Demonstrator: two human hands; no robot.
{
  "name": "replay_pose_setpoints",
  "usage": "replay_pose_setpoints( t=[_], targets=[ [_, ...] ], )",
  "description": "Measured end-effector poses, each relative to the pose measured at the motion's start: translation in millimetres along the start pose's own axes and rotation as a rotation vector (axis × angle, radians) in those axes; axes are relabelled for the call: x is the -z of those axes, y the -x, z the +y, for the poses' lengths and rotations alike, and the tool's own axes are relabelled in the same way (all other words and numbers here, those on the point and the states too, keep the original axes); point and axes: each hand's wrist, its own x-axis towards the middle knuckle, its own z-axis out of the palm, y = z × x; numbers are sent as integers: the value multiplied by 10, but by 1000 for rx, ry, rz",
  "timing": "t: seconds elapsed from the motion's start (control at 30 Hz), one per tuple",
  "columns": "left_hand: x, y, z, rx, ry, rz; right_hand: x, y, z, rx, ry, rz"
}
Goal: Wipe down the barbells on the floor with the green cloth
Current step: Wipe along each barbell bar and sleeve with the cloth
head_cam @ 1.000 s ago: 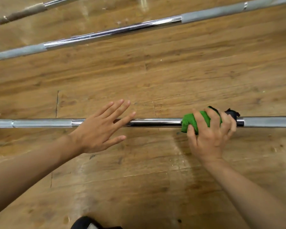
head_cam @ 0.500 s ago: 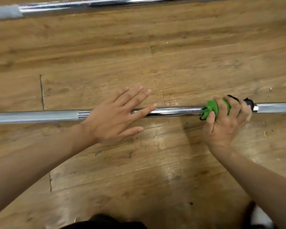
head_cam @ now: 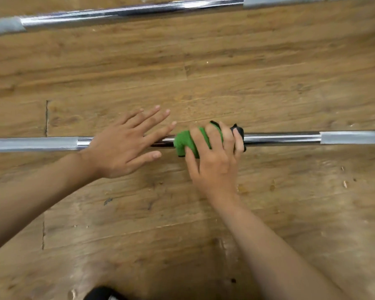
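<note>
A: Green cloth [head_cam: 183, 144]: bunched round the smooth chrome middle of the near barbell [head_cam: 279, 138], which lies flat on the wooden floor [head_cam: 204, 72]. It sits between the two dull knurled stretches.
B: Grip?
A: Right hand [head_cam: 214, 161] on top, fingers [head_cam: 211, 135] curled over cloth and shaft together, thumb down the near side. Wrapping it that way likely puts fabric on most of the bar's round at once.
B: Other hand?
A: Left hand [head_cam: 121, 152] flat, its fingers straight and spread, holding nothing. The palm lies across the shaft just left of the cloth. My read: it pins the bar so it won't roll under the rubbing.
B: Gap between the hands?
A: Slight. Left fingertips are near the cloth; touching or not, cannot tell.
B: Beyond?
A: Far barbell [head_cam: 128, 15] along the top edge, well apart, neither hand on it. Judged pending.
</note>
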Motion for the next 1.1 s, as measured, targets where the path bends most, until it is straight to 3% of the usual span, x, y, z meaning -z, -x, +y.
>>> replay_pose_setpoints(
  t=[0.07,0.2,0.33,0.37,0.43,0.53,0.6,0.7,0.77,0.83,0.97,1.03,1.1],
  targets=[
    [-16,-15,-3,6,-18,-2,67,57,507,-49,76,48],
    [-22,2,99,107,-62,11,165,19,1283,-388,141,260],
    [-38,29,196,194,-62,17,4,-182,686,-684,12,368],
    [-40,31,200,199,-60,20,-53,-181,395,-632,-27,345],
    [-39,36,194,197,-57,25,-105,-60,-63,-337,-64,184],
    [-19,59,170,180,-27,3,3,48,129,19,-24,55],
    [-10,72,142,149,2,-19,87,77,597,-17,65,64],
    [-8,71,158,149,0,-23,194,9,1286,-352,168,209],
    [-10,65,214,165,-20,-23,206,-100,1321,-566,166,264],
    [5,79,254,170,-36,-29,168,-184,971,-648,116,267],
    [27,134,282,154,-53,-55,84,-52,-24,-281,-45,75],
    [14,162,309,149,-50,-62,138,-35,-40,-157,-49,-2],
    [4,185,329,148,-11,-63,252,16,272,-156,-18,-35]
  ],
)
